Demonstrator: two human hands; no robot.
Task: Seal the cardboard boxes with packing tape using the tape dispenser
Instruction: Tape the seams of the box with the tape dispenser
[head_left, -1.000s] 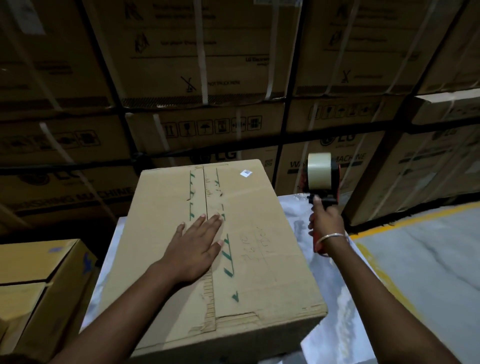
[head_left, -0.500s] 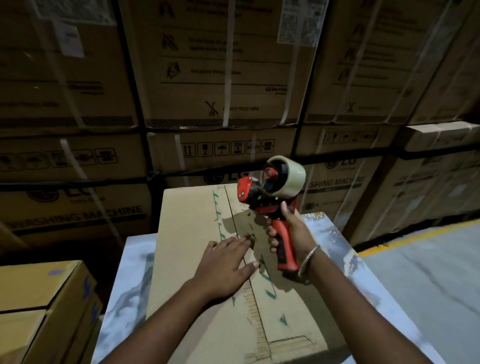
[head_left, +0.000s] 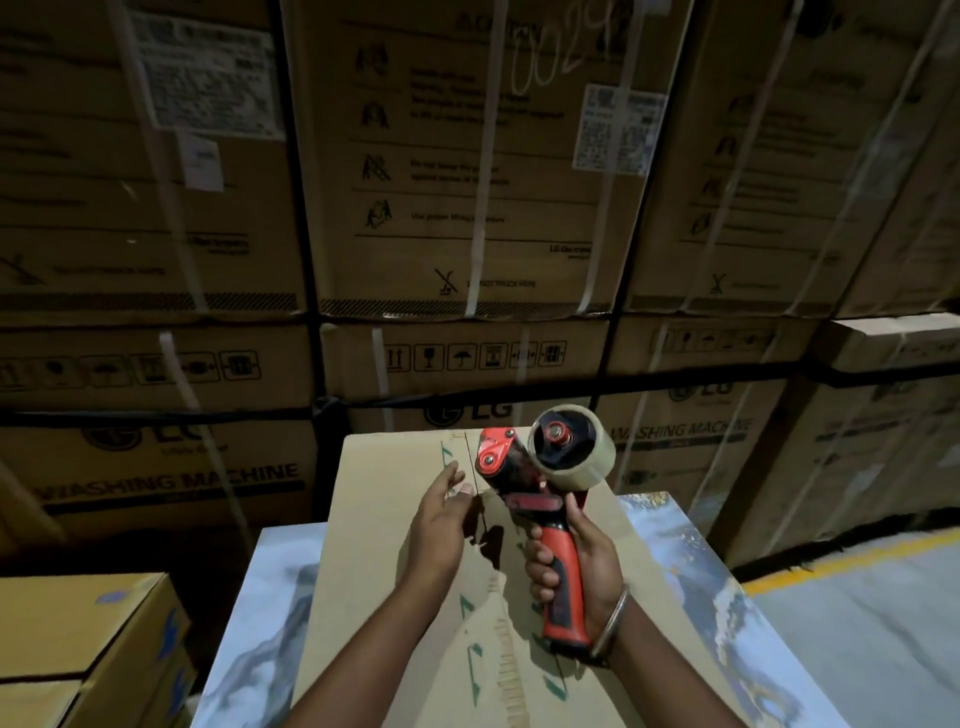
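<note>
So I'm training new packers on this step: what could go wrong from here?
The left hand reaches toward the tape dispenser head, so its fingers could catch the cutter. The dispenser hangs above the box, right of the seam; tape might land off-centre. Nothing steadies the box, so it may slide.

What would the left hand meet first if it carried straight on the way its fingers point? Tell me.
Likely the red front of the tape dispenser, just past the left hand fingers; depth is unclear, so it might pass above the cardboard box instead.
</note>
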